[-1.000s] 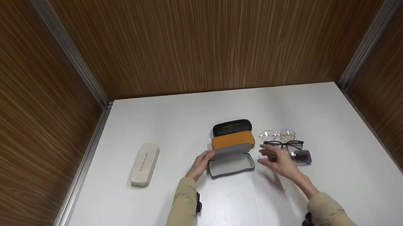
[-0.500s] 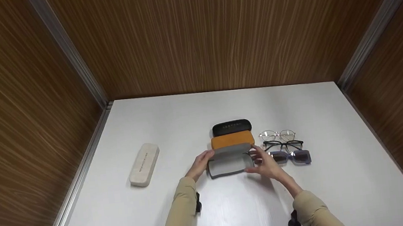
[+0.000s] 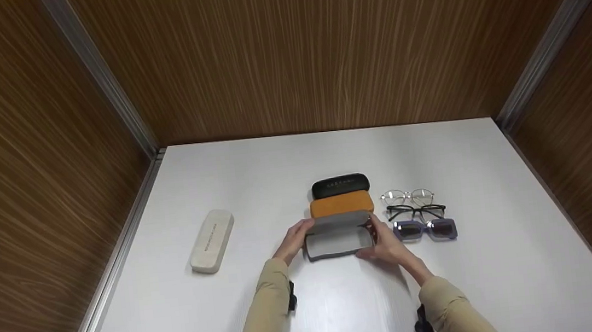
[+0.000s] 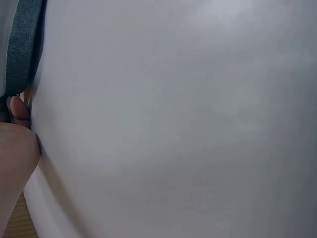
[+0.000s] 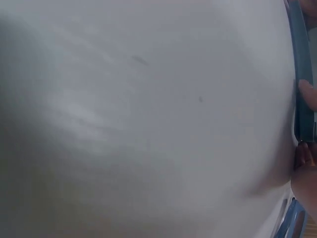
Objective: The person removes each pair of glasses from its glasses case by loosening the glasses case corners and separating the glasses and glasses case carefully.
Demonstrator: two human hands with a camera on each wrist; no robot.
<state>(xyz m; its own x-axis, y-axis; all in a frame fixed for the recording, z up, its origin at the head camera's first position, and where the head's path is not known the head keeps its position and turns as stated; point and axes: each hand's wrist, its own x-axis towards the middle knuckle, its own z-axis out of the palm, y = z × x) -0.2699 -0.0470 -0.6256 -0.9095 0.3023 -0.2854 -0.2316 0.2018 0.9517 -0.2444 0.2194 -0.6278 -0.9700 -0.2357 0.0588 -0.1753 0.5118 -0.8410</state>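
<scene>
A grey glasses case [image 3: 338, 221] lies on the table with its lid raised, showing a pale lining. My left hand [image 3: 292, 242] grips its left end, thumb by the lid's corner. At the other end my right hand [image 3: 385, 243] holds the case, the thumb at the front rim and fingers around the side. In the left wrist view, part of the hand [image 4: 16, 153] sits below the case's edge [image 4: 22, 49]. The right wrist view catches the case's rim [image 5: 302, 59] with a thumb [image 5: 309, 95] across it.
Behind the grey case lie an orange glasses case [image 3: 341, 204] and a black one [image 3: 340, 185]. To the right are thin-framed glasses [image 3: 422, 196], black-framed glasses [image 3: 416, 211] and purple sunglasses [image 3: 442, 229]. A cream case [image 3: 212, 241] rests at left. Wood-grain panels [image 3: 284, 52] enclose the white table [image 3: 344, 315].
My right hand has moved left from in front of the sunglasses to the grey case's right end and closed on it, uncovering the sunglasses. The left hand has stayed put.
</scene>
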